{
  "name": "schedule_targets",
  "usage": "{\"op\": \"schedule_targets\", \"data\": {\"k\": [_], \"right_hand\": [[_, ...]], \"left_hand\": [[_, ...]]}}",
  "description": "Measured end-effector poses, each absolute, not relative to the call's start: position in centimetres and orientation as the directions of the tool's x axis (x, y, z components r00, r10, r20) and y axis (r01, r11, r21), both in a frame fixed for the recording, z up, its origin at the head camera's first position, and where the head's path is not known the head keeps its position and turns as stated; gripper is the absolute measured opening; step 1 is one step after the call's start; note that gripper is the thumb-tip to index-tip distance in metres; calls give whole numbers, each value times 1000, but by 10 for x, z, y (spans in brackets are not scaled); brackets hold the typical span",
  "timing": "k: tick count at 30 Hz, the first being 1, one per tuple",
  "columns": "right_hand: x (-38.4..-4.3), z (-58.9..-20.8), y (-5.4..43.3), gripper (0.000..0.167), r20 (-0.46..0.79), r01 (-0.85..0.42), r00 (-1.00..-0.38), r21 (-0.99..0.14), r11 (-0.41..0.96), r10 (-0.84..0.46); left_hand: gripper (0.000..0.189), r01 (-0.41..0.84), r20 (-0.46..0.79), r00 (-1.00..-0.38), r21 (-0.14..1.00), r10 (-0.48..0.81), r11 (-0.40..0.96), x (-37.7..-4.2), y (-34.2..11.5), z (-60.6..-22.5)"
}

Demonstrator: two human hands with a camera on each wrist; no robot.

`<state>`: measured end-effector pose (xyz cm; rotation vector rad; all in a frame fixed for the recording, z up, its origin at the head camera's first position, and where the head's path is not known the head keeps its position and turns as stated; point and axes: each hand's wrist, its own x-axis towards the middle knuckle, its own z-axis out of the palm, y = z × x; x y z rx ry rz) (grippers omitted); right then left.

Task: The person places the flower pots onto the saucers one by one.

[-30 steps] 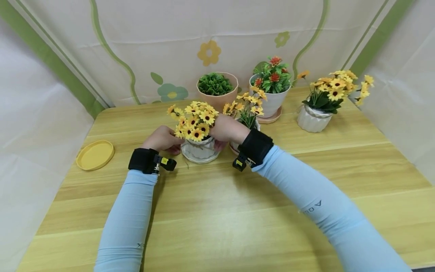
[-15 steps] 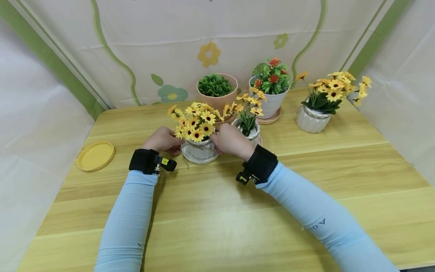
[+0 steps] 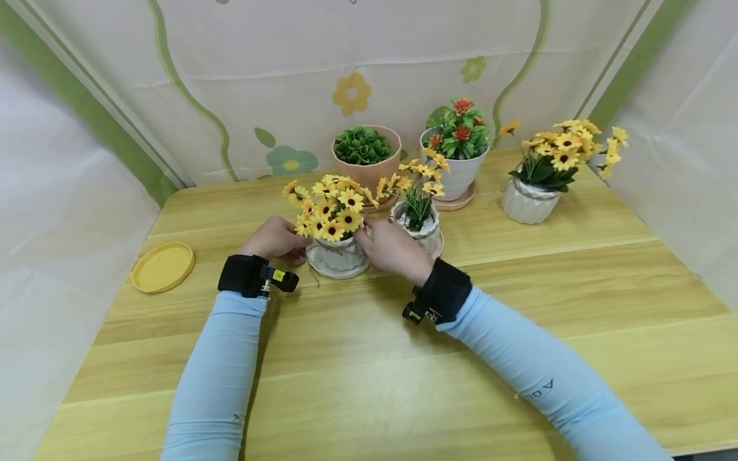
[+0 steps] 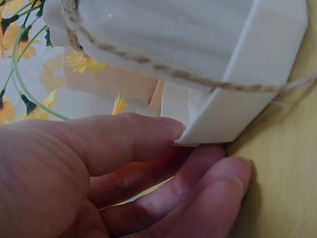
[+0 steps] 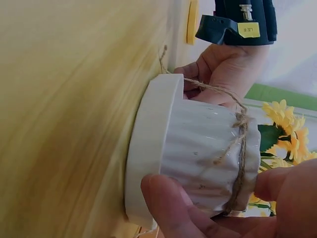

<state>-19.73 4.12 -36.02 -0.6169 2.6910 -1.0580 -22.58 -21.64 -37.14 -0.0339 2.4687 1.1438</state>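
A white ribbed flowerpot (image 5: 203, 153) with yellow daisies (image 3: 328, 208) stands in a white saucer (image 5: 148, 148); twine is tied round its neck. My left hand (image 3: 275, 240) is at the saucer's left side. In the left wrist view its thumb (image 4: 143, 134) lies at the saucer's rim and the fingers curl beneath, pinching the edge. My right hand (image 3: 394, 246) holds the pot from the right. One digit is at the pot's upper rim and another fingertip (image 5: 161, 191) touches the saucer's edge. A loose twine end hangs over the saucer.
A second white pot of daisies (image 3: 425, 238) stands close beside my right hand. Behind are a peach pot (image 3: 375, 173) with green leaves and a white pot (image 3: 461, 179) with red flowers. Another daisy pot (image 3: 529, 205) stands at right, a yellow saucer (image 3: 163, 267) at left.
My right hand has drawn back from among the flowers, toward me and slightly right, to the pot's right side. The left hand has stayed at the saucer.
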Motion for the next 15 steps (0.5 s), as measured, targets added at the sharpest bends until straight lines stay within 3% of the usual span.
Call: {"op": "schedule_targets", "data": {"k": [15], "right_hand": [[-193,-380,49,69,64,-387,-883,-659,645,-464]], "left_hand": [[25,-215,-393,-910,720,132,660,-228,-216,-373]]}}
